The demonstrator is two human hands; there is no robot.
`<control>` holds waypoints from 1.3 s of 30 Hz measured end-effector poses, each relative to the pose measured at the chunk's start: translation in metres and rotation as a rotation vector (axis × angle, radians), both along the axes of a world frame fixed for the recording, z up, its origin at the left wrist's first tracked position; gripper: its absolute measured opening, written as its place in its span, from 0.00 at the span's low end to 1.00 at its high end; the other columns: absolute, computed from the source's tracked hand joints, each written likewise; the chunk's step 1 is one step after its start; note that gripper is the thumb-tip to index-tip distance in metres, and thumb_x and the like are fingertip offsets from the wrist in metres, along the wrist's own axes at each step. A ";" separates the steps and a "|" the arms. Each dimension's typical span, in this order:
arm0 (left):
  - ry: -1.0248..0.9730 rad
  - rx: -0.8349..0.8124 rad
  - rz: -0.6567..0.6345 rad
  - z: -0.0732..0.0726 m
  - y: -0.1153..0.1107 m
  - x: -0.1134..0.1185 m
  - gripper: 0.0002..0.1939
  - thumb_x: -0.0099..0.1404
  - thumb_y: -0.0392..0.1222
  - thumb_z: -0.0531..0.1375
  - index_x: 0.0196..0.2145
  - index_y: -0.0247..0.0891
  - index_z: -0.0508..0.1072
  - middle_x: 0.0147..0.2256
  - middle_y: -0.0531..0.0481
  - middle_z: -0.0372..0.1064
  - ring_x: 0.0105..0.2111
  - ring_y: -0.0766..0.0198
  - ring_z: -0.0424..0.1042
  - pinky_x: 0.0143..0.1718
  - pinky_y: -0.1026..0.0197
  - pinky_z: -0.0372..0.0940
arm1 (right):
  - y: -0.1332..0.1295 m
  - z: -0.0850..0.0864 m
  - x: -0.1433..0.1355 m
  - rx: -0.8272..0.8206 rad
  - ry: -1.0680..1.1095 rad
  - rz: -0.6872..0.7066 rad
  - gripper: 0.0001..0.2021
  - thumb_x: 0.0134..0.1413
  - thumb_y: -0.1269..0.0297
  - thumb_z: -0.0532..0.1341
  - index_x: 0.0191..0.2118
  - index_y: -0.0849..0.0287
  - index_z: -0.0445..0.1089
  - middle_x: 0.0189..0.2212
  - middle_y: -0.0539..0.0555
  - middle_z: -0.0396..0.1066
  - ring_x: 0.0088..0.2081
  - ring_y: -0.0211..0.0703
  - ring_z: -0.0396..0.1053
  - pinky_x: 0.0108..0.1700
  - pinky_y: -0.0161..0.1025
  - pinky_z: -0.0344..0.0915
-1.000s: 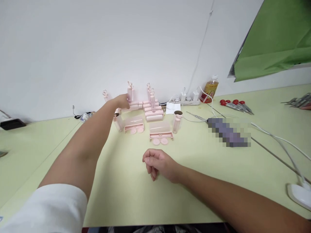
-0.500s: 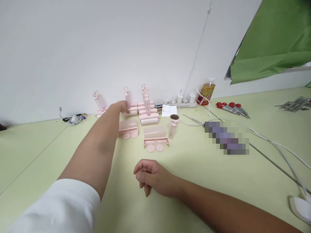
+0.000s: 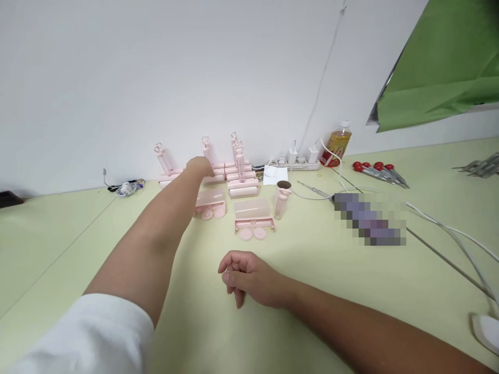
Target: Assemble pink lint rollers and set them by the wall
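Note:
My left hand reaches to the pink rollers by the wall, beside an upright pink tube; its fingers are mostly hidden. Above the table front, my right hand hangs with loosely curled fingers apart and nothing in them. Beyond it lie a pink tray, two pink discs and a translucent cover. A similar set with a pink tray is partly behind my left arm. Stacked pink-and-white rollers carry upright tubes. A pink cylinder stands to their right.
A power strip with plugs runs along the wall, beside a drink bottle. Red-ended tools, a screwdriver and a pixelated object lie right. White cables cross the right side. A coiled cable lies left.
The view has shifted slightly, moving most things a little to the right in the picture. My left hand remains at the back rollers; my right hand keeps its loose curl.

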State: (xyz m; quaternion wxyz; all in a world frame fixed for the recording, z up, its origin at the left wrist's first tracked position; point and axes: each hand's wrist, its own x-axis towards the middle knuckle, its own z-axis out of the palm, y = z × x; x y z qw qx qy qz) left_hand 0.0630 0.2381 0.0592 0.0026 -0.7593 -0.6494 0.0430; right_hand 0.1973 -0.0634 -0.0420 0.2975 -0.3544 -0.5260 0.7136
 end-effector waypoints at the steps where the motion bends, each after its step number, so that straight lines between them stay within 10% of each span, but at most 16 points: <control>1: 0.038 0.019 0.024 0.006 -0.007 0.006 0.33 0.48 0.55 0.67 0.48 0.33 0.73 0.48 0.33 0.71 0.48 0.42 0.69 0.46 0.51 0.64 | 0.000 0.000 0.000 0.005 -0.003 0.002 0.05 0.55 0.64 0.60 0.36 0.58 0.66 0.24 0.45 0.67 0.18 0.31 0.65 0.23 0.31 0.64; 10: -0.085 0.028 -0.188 0.065 -0.119 0.030 0.17 0.58 0.54 0.59 0.37 0.37 0.75 0.36 0.43 0.74 0.35 0.55 0.73 0.35 0.58 0.66 | 0.001 -0.002 -0.001 0.078 -0.082 0.025 0.05 0.56 0.63 0.58 0.36 0.58 0.65 0.25 0.46 0.67 0.19 0.31 0.66 0.25 0.32 0.63; 15: -0.272 0.061 -0.420 0.071 -0.161 0.039 0.10 0.60 0.43 0.58 0.36 0.38 0.75 0.35 0.46 0.74 0.35 0.57 0.72 0.34 0.59 0.64 | 0.002 -0.005 -0.003 0.122 -0.087 0.023 0.06 0.56 0.62 0.58 0.37 0.59 0.65 0.25 0.46 0.66 0.19 0.31 0.66 0.26 0.32 0.63; 25: -0.115 -0.043 -0.815 0.012 -0.119 0.103 0.24 0.58 0.33 0.54 0.52 0.46 0.72 0.47 0.48 0.72 0.40 0.59 0.71 0.36 0.61 0.62 | 0.004 -0.004 -0.003 0.167 -0.076 -0.001 0.07 0.54 0.61 0.60 0.36 0.59 0.65 0.25 0.46 0.64 0.20 0.30 0.63 0.25 0.32 0.66; 30: -0.184 -0.004 -0.874 -0.009 -0.114 0.110 0.11 0.60 0.41 0.56 0.38 0.42 0.76 0.36 0.49 0.74 0.35 0.59 0.71 0.32 0.61 0.60 | 0.003 -0.004 -0.003 0.178 -0.099 0.008 0.07 0.54 0.61 0.60 0.36 0.58 0.65 0.26 0.46 0.64 0.20 0.31 0.63 0.26 0.34 0.65; 35: -0.307 0.132 -0.768 0.009 -0.112 0.097 0.11 0.66 0.43 0.50 0.36 0.38 0.71 0.35 0.45 0.72 0.35 0.58 0.70 0.36 0.58 0.61 | 0.003 0.001 0.001 0.408 -0.318 -0.076 0.06 0.56 0.61 0.58 0.35 0.58 0.66 0.23 0.45 0.62 0.22 0.32 0.58 0.24 0.31 0.54; 39: -0.776 0.292 -0.499 0.035 -0.122 0.064 0.12 0.68 0.49 0.49 0.39 0.39 0.64 0.36 0.48 0.68 0.36 0.62 0.68 0.37 0.59 0.66 | 0.011 0.014 0.012 0.706 -0.738 -0.270 0.06 0.57 0.64 0.55 0.36 0.58 0.68 0.28 0.51 0.71 0.29 0.38 0.64 0.28 0.34 0.51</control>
